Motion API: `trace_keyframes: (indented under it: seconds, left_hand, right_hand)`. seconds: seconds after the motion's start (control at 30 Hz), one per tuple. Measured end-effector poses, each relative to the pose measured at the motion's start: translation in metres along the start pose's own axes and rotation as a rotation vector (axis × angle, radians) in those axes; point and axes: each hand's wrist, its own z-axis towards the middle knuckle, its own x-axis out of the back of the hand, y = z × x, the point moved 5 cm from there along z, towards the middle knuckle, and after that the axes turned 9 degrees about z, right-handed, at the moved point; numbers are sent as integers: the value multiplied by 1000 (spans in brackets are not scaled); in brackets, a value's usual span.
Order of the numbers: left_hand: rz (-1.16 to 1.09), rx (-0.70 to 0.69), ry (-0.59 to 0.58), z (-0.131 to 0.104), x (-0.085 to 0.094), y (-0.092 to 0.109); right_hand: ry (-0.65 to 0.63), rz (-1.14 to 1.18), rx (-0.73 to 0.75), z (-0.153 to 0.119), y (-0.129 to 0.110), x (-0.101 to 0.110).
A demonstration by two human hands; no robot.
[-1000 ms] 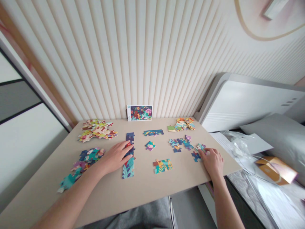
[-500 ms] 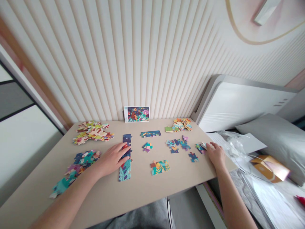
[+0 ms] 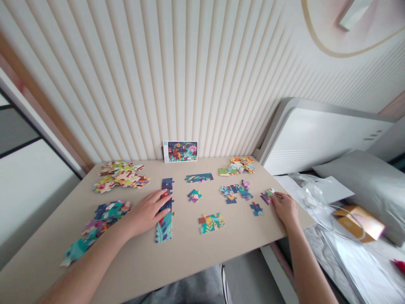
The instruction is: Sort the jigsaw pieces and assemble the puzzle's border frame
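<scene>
My left hand (image 3: 150, 212) lies with its fingers spread on a tall joined strip of puzzle pieces (image 3: 164, 231), blue at the top and teal at the bottom. At the table's right side, my right hand (image 3: 284, 206) pinches a small puzzle piece (image 3: 268, 196) with purple and green on it. Between the hands lie a joined blue strip (image 3: 199, 177), a teal and purple piece (image 3: 194, 195), a joined teal and yellow section (image 3: 211, 223), a joined blue cluster (image 3: 230, 194) and a loose blue piece (image 3: 256, 209).
A picture card (image 3: 181, 151) leans on the ribbed wall. Heaped pieces (image 3: 122, 175) lie back left, more (image 3: 95, 228) beside my left forearm, and an orange pile (image 3: 242, 165) back right. Right of the table (image 3: 190, 261) is a bed with a pillow (image 3: 363, 190) and orange box (image 3: 359, 223).
The piece at my right hand has turned and now shows more purple and green. My left hand stays on the strip. The view has shifted slightly.
</scene>
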Motion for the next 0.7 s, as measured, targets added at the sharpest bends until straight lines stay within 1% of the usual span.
trace_keyframes:
  seconds: [0.1, 0.17, 0.3, 0.4, 0.6, 0.7]
  left_hand:
    - [-9, 4, 10, 0, 2, 1]
    - [-18, 2, 20, 0, 4, 2]
    - [-27, -3, 31, 0, 5, 2]
    - [-26, -4, 34, 0, 4, 2]
    - [2, -6, -2, 0, 4, 4]
    - [0, -2, 5, 0, 6, 4]
  right_hand:
    - [99, -11, 30, -5, -4, 7]
    - [122, -48, 64, -11, -12, 10]
    - [18, -174, 121, -19, -30, 6]
    - [-37, -212, 137, -21, -34, 1]
    - [-130, -97, 294, -15, -32, -11]
    - [-172, -14, 361, -15, -33, -12]
